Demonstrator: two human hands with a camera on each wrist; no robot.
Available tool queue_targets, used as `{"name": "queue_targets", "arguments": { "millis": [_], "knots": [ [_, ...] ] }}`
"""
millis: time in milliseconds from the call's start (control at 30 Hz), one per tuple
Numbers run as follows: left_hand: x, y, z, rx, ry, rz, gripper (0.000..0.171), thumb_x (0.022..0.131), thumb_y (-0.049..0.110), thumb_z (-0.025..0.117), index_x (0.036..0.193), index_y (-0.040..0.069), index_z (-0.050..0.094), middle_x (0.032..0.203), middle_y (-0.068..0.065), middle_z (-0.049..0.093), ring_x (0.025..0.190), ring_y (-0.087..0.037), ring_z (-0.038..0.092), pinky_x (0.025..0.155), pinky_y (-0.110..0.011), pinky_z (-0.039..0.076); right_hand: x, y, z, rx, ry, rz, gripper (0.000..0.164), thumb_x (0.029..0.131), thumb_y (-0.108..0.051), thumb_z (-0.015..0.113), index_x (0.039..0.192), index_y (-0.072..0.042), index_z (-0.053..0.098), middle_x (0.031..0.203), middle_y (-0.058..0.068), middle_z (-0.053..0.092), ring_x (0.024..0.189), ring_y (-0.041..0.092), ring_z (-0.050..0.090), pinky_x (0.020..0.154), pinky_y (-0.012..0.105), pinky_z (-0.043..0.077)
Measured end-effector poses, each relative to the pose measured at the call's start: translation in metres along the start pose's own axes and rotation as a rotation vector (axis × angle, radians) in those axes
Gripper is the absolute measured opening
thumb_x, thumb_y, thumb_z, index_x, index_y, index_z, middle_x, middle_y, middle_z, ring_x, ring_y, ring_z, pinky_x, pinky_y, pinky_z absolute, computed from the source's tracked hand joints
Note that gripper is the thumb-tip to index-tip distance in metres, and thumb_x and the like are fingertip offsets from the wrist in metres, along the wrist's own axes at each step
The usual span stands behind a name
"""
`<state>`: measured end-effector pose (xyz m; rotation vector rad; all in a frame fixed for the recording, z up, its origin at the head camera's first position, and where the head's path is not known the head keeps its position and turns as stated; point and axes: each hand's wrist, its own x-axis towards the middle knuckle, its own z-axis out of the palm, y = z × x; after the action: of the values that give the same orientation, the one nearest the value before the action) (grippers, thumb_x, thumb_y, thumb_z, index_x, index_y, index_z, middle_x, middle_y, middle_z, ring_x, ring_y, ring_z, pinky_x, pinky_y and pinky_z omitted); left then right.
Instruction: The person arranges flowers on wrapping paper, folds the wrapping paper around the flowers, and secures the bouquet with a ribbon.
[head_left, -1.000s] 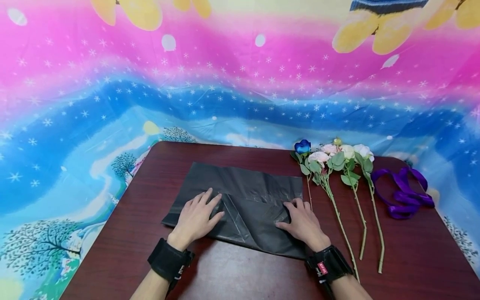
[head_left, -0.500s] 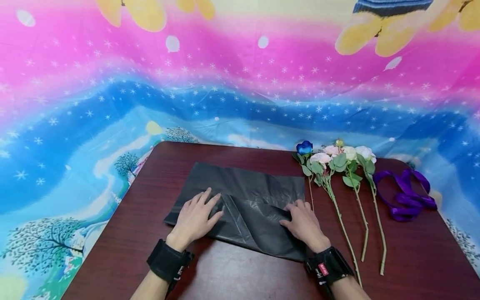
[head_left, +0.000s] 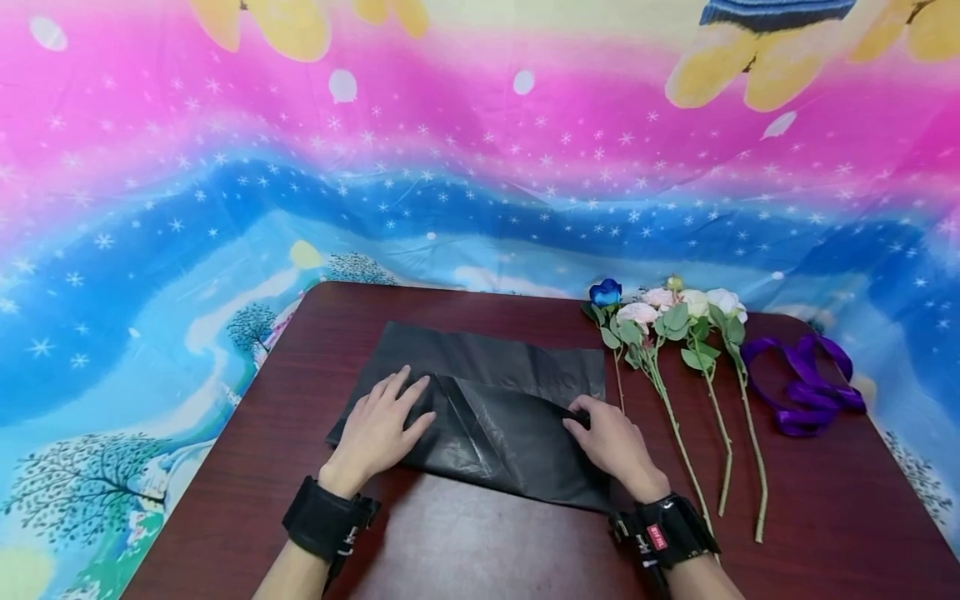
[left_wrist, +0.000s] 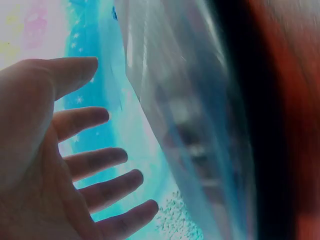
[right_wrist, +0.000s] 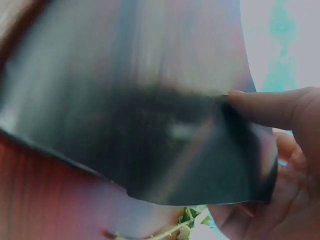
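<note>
A folded sheet of black wrapping paper (head_left: 491, 442) lies on the table in the head view, its near flap lifted a little along the upper edge. My left hand (head_left: 378, 429) lies on the left part of the paper with fingers spread and straight. In the left wrist view, that hand (left_wrist: 37, 135) shows straight, separated fingers in front of the paper (left_wrist: 180, 120). At the right end, my right hand (head_left: 615, 442) pinches the flap's edge. The right wrist view shows its thumb on the near side of the paper (right_wrist: 150, 155), the other fingers partly hidden behind.
Right of the paper lie a blue rose (head_left: 606, 292) and pink and white flowers (head_left: 637, 315) with long stems. A purple ribbon (head_left: 813, 396) sits farther right on the brown table (head_left: 300, 375). A printed cloth (head_left: 480, 167) hangs behind the table.
The right hand has taken hold of the flap's edge and raised it slightly, smoothing its creases. My left hand has shifted a little left and up on the paper.
</note>
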<state>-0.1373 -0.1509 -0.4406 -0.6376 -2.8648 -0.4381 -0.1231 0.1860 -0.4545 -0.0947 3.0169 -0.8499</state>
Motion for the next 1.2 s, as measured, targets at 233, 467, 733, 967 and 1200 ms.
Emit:
{"name": "queue_targets", "arguments": {
  "millis": [233,467,733,967,1200],
  "knots": [
    [0.000,-0.001,-0.010,-0.018,0.019,-0.004,0.056,0.094,0.040,0.060,0.142,0.014,0.048,0.148,-0.017,0.035,0.131,-0.036,0.037,0.094,-0.057,0.038,-0.003,-0.004,-0.010,0.049,0.057,-0.027,0.020,0.089,-0.024,0.069,0.106,-0.014,0.067,0.074,-0.002,0.061,0.053,0.013,0.046,0.046,0.032,0.036],
    [0.002,0.006,-0.021,-0.022,0.099,0.046,0.052,0.095,0.037,0.058,0.141,0.016,0.049,0.146,-0.013,0.040,0.133,-0.032,0.036,0.099,-0.054,0.035,-0.010,-0.013,-0.023,0.061,0.072,-0.045,0.017,0.089,-0.024,0.069,0.103,-0.016,0.067,0.080,-0.001,0.064,0.055,0.014,0.046,0.048,0.032,0.034],
    [0.003,0.016,-0.034,0.012,0.164,0.122,0.050,0.094,0.036,0.058,0.139,0.015,0.051,0.142,-0.012,0.046,0.132,-0.030,0.038,0.102,-0.050,0.032,-0.019,-0.024,-0.036,0.176,-0.046,-0.086,0.013,0.091,-0.024,0.066,0.102,-0.017,0.065,0.066,-0.003,0.051,0.054,0.014,0.041,0.052,0.031,0.034],
    [0.001,0.021,-0.043,0.035,0.190,0.127,0.049,0.093,0.035,0.061,0.136,0.014,0.055,0.135,-0.012,0.053,0.128,-0.030,0.043,0.103,-0.049,0.031,-0.026,-0.027,-0.043,0.234,-0.136,-0.120,0.012,0.092,-0.028,0.065,0.100,-0.019,0.065,0.068,-0.003,0.050,0.050,0.012,0.034,0.056,0.031,0.035],
    [-0.005,0.028,-0.050,0.046,0.158,0.128,0.049,0.092,0.037,0.061,0.135,0.015,0.056,0.132,-0.011,0.055,0.124,-0.030,0.047,0.101,-0.050,0.034,-0.033,-0.029,-0.046,0.271,-0.222,-0.147,0.012,0.092,-0.032,0.065,0.098,-0.022,0.065,0.095,-0.006,0.061,0.079,0.014,0.052,0.071,0.036,0.042]
  ]
}}
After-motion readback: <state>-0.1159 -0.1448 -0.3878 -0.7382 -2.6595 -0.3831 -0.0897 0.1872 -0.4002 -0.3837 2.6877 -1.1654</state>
